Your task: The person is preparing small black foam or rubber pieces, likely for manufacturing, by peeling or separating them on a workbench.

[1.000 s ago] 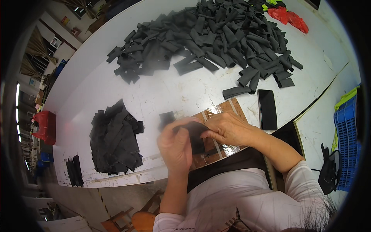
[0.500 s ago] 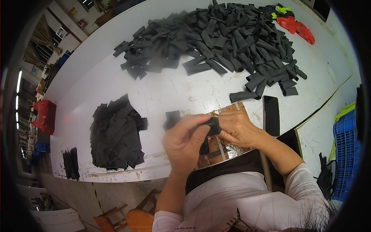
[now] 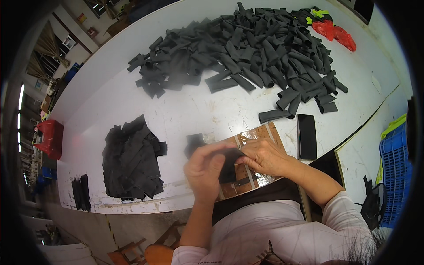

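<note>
My left hand (image 3: 204, 171) curls its thumb and fingers about the near side of a black fabric piece (image 3: 229, 166). On the other side, my right hand (image 3: 264, 157) pinches the piece's upper corner between thumb and fingertips. The fabric hangs flat between the two hands, over a brown cardboard panel (image 3: 274, 134) covered in clear tape. Part of it is hidden by my left thumb. Just beyond my left hand, another black fabric piece (image 3: 194, 141) lies on the white table (image 3: 176, 104).
A large heap of black fabric tubes (image 3: 247, 48) spreads along the far side. Flat black pieces are piled (image 3: 132, 159) at left, beside a small bundle (image 3: 81, 193). A phone (image 3: 307, 137) lies right of the cardboard; a blue crate (image 3: 394, 172) stands at far right.
The black fabric piece has gone from a compact fold between my hands to a flatter, hanging sheet. My right fingers have shifted to its upper corner. The whole view has tilted slightly.
</note>
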Action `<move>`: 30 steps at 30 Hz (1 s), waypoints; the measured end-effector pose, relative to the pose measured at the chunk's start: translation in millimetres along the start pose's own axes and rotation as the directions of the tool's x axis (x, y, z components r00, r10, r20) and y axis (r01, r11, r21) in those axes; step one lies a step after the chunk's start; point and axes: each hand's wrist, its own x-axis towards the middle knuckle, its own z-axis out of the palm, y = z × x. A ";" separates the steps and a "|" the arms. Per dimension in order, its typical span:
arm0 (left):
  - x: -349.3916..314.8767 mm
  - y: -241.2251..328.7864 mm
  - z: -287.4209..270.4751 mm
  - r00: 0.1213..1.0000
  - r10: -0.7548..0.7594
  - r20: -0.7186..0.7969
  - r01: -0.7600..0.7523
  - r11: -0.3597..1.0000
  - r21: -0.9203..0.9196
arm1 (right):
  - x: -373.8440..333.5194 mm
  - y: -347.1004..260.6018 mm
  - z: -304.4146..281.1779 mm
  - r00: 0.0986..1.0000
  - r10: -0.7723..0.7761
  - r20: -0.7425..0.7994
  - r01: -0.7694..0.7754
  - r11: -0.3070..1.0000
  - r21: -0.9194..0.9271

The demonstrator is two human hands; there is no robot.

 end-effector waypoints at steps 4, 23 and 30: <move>-2.3 2.5 2.3 0.987 -0.149 0.066 0.159 0.971 -0.178 | -1.4 -8.5 -6.9 1.000 0.005 0.000 -0.005 0.999 0.034; -36.1 -82.7 -44.1 0.984 -0.116 -0.135 0.157 0.212 0.965 | 97.8 51.5 -147.5 0.699 0.190 -0.689 -0.631 0.617 -0.470; -41.3 -47.8 -62.7 0.925 -0.327 -0.194 0.377 0.726 0.575 | -27.7 -31.4 0.1 0.937 0.348 0.032 -0.350 0.932 0.100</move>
